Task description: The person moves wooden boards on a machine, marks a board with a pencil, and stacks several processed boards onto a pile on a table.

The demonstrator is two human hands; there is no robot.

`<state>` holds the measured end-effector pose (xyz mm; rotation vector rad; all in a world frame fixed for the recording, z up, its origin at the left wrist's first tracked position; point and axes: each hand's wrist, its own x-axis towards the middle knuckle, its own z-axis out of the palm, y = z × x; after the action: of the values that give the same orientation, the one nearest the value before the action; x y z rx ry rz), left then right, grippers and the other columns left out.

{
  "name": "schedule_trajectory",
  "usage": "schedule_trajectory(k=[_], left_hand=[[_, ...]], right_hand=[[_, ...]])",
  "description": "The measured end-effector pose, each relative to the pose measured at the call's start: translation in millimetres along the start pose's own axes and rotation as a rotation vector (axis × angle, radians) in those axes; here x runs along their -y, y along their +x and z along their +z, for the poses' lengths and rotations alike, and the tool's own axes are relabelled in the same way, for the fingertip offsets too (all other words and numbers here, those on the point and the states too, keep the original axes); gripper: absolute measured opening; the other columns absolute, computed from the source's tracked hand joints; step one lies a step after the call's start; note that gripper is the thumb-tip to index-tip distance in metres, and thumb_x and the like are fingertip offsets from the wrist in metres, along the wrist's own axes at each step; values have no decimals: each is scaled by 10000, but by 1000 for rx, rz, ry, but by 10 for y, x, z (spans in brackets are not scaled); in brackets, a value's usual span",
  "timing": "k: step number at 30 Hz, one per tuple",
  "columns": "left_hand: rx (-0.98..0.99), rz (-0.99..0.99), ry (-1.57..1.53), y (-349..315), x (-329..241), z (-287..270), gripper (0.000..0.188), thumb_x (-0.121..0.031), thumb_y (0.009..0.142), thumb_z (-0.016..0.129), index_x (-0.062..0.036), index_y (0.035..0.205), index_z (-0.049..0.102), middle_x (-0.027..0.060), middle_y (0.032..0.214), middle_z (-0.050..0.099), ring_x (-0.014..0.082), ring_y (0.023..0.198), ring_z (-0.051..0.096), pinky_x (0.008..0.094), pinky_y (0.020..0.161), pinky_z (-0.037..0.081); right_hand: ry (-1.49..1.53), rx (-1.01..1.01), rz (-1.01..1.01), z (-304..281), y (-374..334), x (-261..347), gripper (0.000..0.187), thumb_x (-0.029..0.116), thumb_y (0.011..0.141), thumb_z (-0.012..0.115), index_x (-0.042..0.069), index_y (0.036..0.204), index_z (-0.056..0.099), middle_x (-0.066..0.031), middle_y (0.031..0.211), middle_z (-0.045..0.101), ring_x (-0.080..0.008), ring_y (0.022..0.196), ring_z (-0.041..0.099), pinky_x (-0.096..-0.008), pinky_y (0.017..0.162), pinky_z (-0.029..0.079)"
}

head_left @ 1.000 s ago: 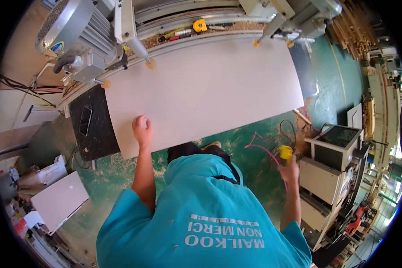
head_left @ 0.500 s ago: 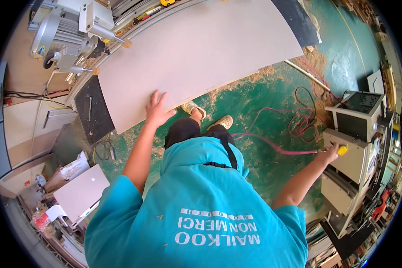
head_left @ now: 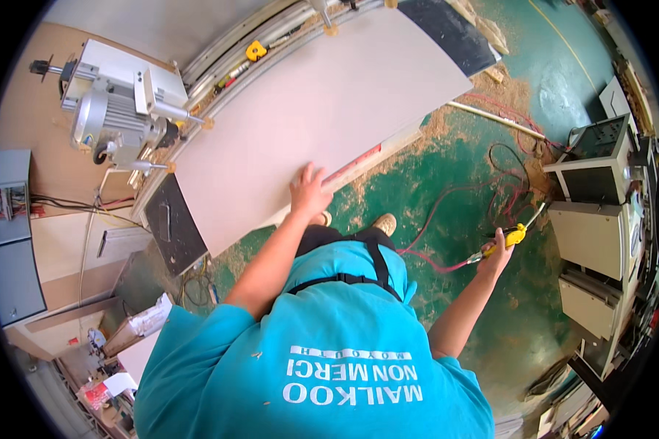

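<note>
A large pale panel [head_left: 307,110] lies flat on the work table. My left hand [head_left: 311,194] rests at its near edge, fingers spread on top, gripping nothing. Beside the hand, a red strip [head_left: 355,162] and a pale ledge [head_left: 399,143] show below that edge. Out to the right, my right hand [head_left: 496,256] is wrapped round a yellow air blow gun [head_left: 516,235]. The gun's thin nozzle points up and to the right, away from the panel. A pink air hose [head_left: 439,266] runs from its handle down toward the floor.
A motor unit [head_left: 110,121] with rods stands at the panel's far left. A yellow tape measure [head_left: 255,51] sits on the rail behind. Sawdust [head_left: 505,99] and a loose hose [head_left: 509,194] cover parts of the green floor [head_left: 388,194]. A control box [head_left: 597,161] stands on the right.
My right hand has brought the blow gun forward from beside the cabinet, nozzle now visible. My left hand has slid right along the panel. The panel sits farther back, baring the red strip.
</note>
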<state>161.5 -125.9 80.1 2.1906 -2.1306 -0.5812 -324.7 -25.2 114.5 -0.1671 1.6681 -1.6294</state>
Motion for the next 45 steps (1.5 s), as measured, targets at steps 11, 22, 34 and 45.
schedule_trajectory(k=[11, 22, 34, 45], left_hand=[[144, -137, 253, 287, -97, -370, 1060, -211, 715, 789, -337, 1557, 156, 109, 1640, -6, 394, 1502, 28, 769, 1065, 195], [462, -162, 148, 741, -69, -980, 1111, -369, 682, 812, -375, 1556, 126, 104, 1642, -100, 435, 1492, -51, 768, 1059, 225], [-503, 261, 295, 1527, -997, -2739, 754, -364, 824, 706, -244, 1498, 391, 66, 1628, 191, 269, 1515, 113, 548, 1210, 71], [-370, 444, 299, 1719, -1866, -2276, 766, -320, 825, 687, -265, 1516, 361, 63, 1636, 175, 272, 1522, 74, 562, 1205, 20]], right_hand=[[-560, 525, 35, 773, -156, 536, 362, 281, 1007, 561, 107, 1324, 537, -46, 931, 686, -48, 523, 468, -207, 474, 382], [-1133, 1367, 126, 1406, -1305, 1244, 331, 270, 989, 583, 63, 1243, 534, -31, 888, 658, -145, 800, 616, -302, 762, 494], [-579, 877, -116, 618, -1428, 1961, 267, 98, 972, 554, -27, 1203, 506, -54, 937, 582, -152, 775, 604, -290, 742, 489], [-505, 464, -153, -374, -1830, 1683, 272, 127, 974, 552, -5, 1209, 521, -40, 913, 568, -139, 729, 599, -276, 683, 494]])
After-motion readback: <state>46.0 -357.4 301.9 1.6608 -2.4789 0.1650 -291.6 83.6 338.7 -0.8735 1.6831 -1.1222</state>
